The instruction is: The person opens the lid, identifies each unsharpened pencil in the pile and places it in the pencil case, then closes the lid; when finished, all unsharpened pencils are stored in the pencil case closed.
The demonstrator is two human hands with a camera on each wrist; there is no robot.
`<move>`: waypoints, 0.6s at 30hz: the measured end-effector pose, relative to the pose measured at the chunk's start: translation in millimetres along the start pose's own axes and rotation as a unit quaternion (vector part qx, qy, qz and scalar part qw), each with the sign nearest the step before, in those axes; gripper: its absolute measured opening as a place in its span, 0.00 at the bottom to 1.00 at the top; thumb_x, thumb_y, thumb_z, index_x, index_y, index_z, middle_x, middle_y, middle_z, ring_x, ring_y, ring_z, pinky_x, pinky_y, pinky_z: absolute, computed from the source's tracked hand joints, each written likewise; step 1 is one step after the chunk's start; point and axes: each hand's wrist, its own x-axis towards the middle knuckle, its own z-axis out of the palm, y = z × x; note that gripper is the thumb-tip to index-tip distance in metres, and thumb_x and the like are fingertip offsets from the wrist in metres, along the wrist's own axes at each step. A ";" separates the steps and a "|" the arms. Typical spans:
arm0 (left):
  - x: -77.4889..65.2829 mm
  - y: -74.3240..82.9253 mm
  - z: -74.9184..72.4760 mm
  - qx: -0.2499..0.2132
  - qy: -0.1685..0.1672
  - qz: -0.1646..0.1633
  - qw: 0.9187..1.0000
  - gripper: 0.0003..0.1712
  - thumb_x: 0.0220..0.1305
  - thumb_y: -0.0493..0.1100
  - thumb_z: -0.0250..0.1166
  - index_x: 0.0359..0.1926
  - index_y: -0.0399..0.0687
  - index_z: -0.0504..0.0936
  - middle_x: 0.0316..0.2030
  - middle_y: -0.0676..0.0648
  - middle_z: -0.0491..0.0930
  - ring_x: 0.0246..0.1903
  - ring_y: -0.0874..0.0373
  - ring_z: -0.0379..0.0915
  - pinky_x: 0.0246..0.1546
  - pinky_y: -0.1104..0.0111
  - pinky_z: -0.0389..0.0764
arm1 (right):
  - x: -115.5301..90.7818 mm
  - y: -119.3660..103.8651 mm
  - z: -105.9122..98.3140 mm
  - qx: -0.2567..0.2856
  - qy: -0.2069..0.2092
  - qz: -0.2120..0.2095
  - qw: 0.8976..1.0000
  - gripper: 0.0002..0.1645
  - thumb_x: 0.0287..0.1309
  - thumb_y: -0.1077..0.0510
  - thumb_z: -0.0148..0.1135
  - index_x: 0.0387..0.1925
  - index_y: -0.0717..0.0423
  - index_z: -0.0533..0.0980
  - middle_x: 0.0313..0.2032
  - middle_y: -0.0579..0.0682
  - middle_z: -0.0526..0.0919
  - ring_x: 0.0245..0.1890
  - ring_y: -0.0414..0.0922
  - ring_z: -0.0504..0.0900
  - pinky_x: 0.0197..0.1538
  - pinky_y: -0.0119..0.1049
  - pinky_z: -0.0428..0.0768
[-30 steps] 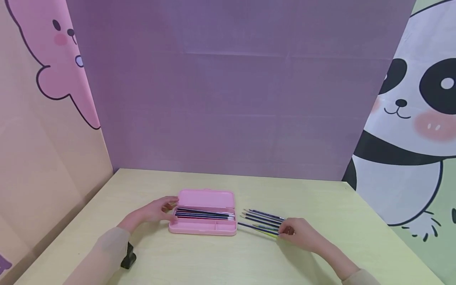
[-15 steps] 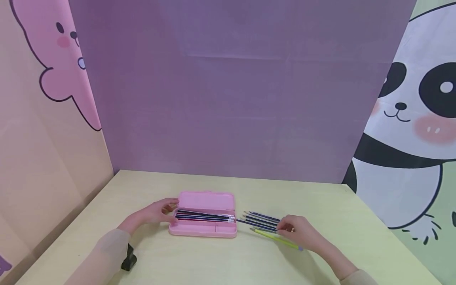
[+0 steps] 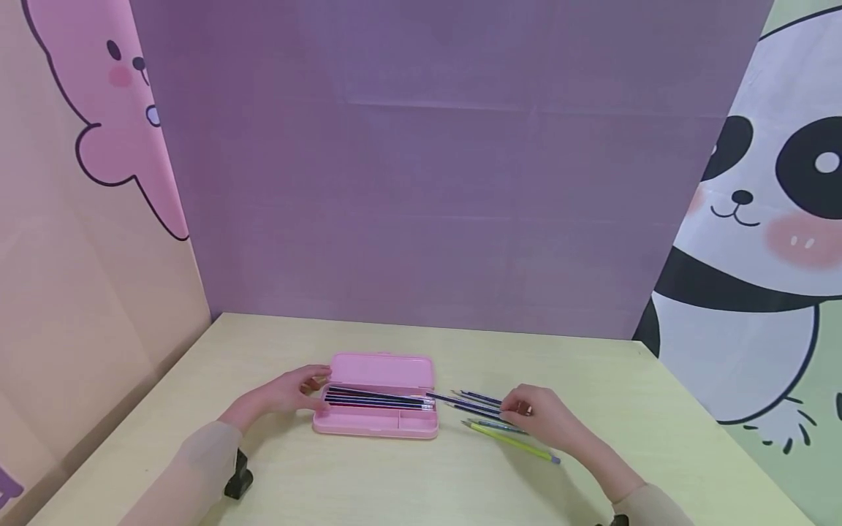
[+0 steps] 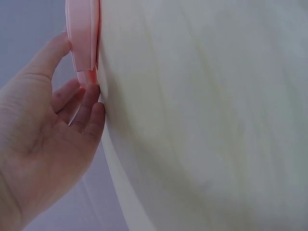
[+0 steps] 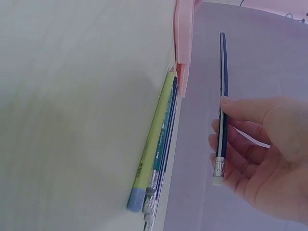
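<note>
An open pink pencil case [image 3: 375,422] lies on the table with several dark striped pencils [image 3: 378,398] in its long compartment. My left hand [image 3: 292,389] holds the case's left end, thumb on the tray side and fingertips at the lid, as the left wrist view [image 4: 62,120] shows. My right hand [image 3: 541,415] pinches a dark blue pencil [image 5: 223,72] near its white eraser end, raised off the table, its far end near the case's right edge. Beneath it lie several loose pencils [image 3: 476,398], a green pencil [image 5: 163,130] and a yellow-green pencil [image 5: 153,144].
The light wooden table [image 3: 368,482] meets a purple cloth backdrop [image 3: 421,183]. Black camera mounts sit on the wrists, the left one [image 3: 239,475] showing clearly. A panda print [image 3: 756,256] covers the right wall.
My right hand has taken up a dark pencil and moved it left and up toward the case. The yellow-green pencil now lies more in the open. My left hand stays put.
</note>
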 end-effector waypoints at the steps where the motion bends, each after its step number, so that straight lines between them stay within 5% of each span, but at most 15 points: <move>1: 0.0 0.0 0.0 0.000 0.001 -0.003 1.000 0.45 0.52 0.50 0.71 0.67 0.42 0.62 0.62 0.39 0.67 0.56 0.44 0.68 0.59 0.52 0.71 | 1.6 -0.1 0.6 -0.002 0.001 -0.002 1.000 0.03 0.54 0.58 0.65 0.29 0.53 0.80 0.28 0.41 0.79 0.27 0.31 0.73 0.29 0.27 0.75; 18: 0.8 -0.4 -2.5 -0.002 -0.005 -0.004 1.000 0.46 0.52 0.51 0.71 0.67 0.42 0.62 0.62 0.38 0.67 0.56 0.44 0.68 0.59 0.51 0.70 | 38.1 -14.2 20.8 -0.010 0.000 -0.001 1.000 0.02 0.55 0.59 0.65 0.32 0.53 0.81 0.26 0.40 0.77 0.26 0.34 0.72 0.28 0.26 0.73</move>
